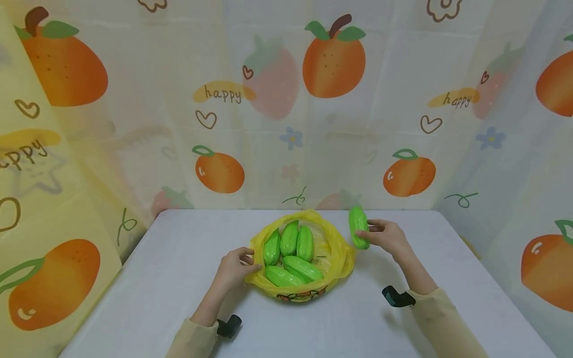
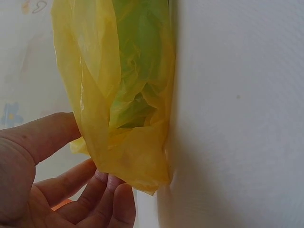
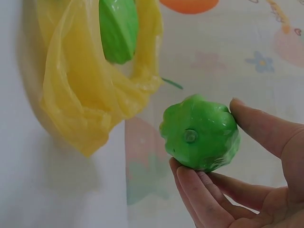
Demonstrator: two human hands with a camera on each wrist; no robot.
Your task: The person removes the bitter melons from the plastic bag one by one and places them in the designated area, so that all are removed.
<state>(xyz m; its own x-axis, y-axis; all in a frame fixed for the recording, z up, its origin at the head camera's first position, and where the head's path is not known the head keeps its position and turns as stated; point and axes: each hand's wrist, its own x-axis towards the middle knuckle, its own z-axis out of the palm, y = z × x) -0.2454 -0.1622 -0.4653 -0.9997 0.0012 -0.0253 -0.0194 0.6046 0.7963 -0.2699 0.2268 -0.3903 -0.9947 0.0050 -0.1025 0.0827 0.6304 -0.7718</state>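
Observation:
A yellow plastic bag (image 1: 342, 258) stands with its mouth wide and its rim rolled down. Inside lie several shiny green toy cucumbers (image 1: 290, 238), some side by side at the back, others slanting across the front. My right hand (image 1: 388, 237) holds another green toy cucumber (image 1: 358, 228) upright beside the bag's right rim, apart from it. In the right wrist view its ridged end (image 3: 202, 135) sits between thumb and fingertips. At the bag's left rim, my left hand (image 1: 233, 268) pinches the plastic (image 2: 99, 137) between thumb and fingers; part of the fingertips is hidden behind it.
The bag stands on a white table (image 1: 179, 278). A fruit-printed curtain (image 1: 273, 164) hangs behind the table's back edge and along both sides. Each wrist carries a small black camera, one on the left (image 1: 230, 326) and one on the right (image 1: 397, 297).

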